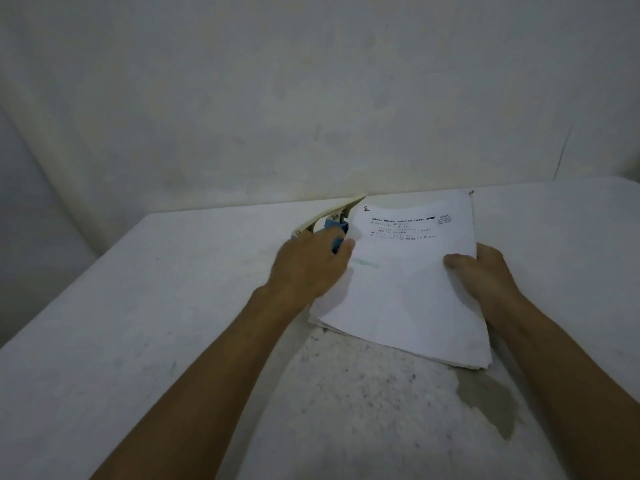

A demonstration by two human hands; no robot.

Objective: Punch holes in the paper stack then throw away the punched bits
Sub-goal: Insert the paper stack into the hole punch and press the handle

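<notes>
Paper stack (412,289), white sheets with black print at the far end, lies on the white counter (156,323) near the far wall. Left hand (308,265) grips the blue-and-cream hole punch (332,223) at the stack's far left edge. Right hand (481,275) pinches the stack's right edge, thumb on top.
</notes>
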